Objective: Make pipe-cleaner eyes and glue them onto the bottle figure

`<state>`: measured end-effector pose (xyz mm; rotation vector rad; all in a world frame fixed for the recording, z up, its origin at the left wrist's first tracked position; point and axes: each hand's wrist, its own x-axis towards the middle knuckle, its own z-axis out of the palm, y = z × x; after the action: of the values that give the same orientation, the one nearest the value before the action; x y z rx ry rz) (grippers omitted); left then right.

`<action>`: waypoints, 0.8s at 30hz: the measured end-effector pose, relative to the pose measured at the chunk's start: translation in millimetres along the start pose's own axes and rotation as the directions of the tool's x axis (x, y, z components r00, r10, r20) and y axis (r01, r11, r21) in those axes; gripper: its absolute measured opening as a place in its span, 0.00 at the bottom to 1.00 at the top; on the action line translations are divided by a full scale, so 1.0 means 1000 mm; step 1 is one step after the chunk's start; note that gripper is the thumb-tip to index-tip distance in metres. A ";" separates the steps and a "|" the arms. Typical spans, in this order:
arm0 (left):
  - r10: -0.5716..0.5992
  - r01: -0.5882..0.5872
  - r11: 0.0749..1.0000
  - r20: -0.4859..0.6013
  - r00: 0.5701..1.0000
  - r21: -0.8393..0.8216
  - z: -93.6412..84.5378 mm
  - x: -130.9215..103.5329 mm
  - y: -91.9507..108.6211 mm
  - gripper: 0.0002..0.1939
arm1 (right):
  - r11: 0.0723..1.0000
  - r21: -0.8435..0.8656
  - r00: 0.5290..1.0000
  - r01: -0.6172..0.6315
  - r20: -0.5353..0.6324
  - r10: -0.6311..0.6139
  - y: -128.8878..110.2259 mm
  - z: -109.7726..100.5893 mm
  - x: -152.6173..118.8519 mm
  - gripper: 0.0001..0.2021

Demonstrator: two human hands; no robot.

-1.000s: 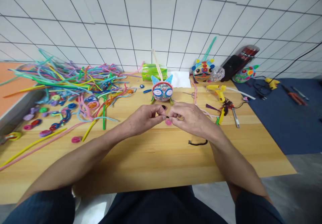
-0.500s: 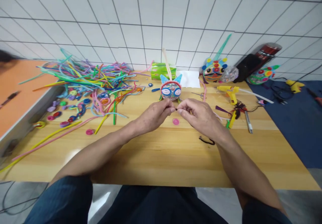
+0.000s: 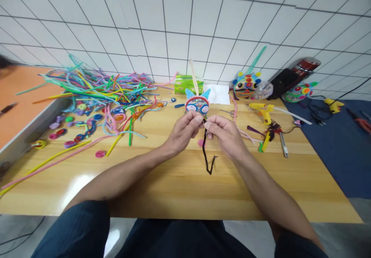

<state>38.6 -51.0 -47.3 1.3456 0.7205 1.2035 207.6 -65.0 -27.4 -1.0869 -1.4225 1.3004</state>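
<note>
Between the fingertips of my left hand (image 3: 188,129) and my right hand (image 3: 222,131) is a black pipe cleaner (image 3: 205,153). Both hands pinch its upper end, and the rest hangs down, bent into a hook at the bottom. Just beyond my fingers sits a lantern-like figure (image 3: 197,102) with blue ears, round blue-and-white eyes and a red band; my hands cover its lower part. A pink disc (image 3: 200,143) lies on the table beneath my hands, partly hidden.
A heap of colored pipe cleaners (image 3: 98,84) lies at left, with small coiled pieces (image 3: 87,128) in front. At right are a yellow glue gun (image 3: 264,111), a utility knife (image 3: 284,146), two decorated figures (image 3: 247,85) and a red thermos (image 3: 305,68). A green packet (image 3: 185,85) stands against the tiled wall.
The black pipe cleaner's long end has swung from beneath my right forearm to hang between my hands. My fingertips remain close together, and the view has shifted slightly.
</note>
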 end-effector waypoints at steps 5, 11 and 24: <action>0.043 -0.079 0.984 0.222 0.974 0.158 -0.025 0.012 0.019 0.22 | 0.987 -0.158 0.998 -0.016 0.060 0.026 -0.007 -0.014 0.001 0.12; 0.091 -0.196 0.922 0.305 0.948 0.333 -0.033 0.013 0.025 0.20 | 0.977 -0.214 0.996 0.013 0.085 0.006 -0.012 -0.013 -0.002 0.13; 0.004 -0.021 0.997 0.212 0.977 0.078 -0.022 0.008 0.012 0.23 | 0.998 -0.062 0.992 -0.017 0.125 0.024 -0.010 -0.007 -0.001 0.21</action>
<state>18.1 -38.7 -37.7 1.5207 0.6138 1.0310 214.2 -65.3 -17.6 -1.0779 -1.5564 1.3686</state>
